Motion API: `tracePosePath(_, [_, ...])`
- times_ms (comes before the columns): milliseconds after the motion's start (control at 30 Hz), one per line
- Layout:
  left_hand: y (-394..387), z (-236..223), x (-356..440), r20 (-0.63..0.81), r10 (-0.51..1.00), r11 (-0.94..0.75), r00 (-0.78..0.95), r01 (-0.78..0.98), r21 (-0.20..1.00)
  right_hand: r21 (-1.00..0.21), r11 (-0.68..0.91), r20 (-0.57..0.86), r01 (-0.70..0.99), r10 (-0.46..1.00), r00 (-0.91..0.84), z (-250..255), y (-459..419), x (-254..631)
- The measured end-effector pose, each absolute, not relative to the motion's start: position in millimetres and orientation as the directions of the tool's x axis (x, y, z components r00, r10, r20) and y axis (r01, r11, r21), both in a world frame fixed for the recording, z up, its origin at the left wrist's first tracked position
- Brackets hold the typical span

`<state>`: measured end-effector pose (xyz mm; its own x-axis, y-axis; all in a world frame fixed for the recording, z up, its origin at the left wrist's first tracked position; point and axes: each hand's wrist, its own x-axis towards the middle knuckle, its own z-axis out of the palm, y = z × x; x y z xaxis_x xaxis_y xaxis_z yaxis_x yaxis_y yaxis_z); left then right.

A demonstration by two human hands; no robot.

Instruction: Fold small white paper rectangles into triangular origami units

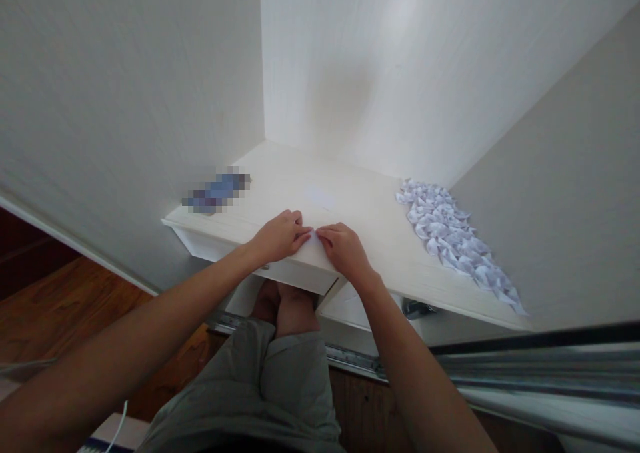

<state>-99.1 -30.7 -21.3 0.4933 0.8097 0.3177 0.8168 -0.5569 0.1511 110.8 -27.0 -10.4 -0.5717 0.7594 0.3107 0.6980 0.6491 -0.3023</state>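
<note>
My left hand [280,234] and my right hand [345,248] meet at the front edge of a white desk top [350,203]. Their fingertips pinch a small white paper piece [314,238] between them, pressed on the surface. Both hands have curled fingers. The paper is mostly hidden by the fingers.
A row of several folded white paper pieces [453,236] lies along the desk's right side by the wall. A blurred blue object [217,192] rests at the left rear. White walls enclose the desk. My knees [283,306] sit under it, above a wooden floor [60,300].
</note>
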Motion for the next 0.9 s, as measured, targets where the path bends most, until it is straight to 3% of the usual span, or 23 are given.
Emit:
tracePosePath(600, [-30.0,-25.5,-99.4,0.381,0.792,-0.572,0.477,0.797,0.191,-0.23,0.7,0.294,0.677,0.713,-0.637,-3.2,-34.1,109.0])
tracePosePath(900, [-28.4,-22.6,-102.2,0.346,0.763,-0.619,0.547,0.772,0.145,-0.249,0.687,0.329,0.682,0.723,-0.608,-7.9,-33.6,107.5])
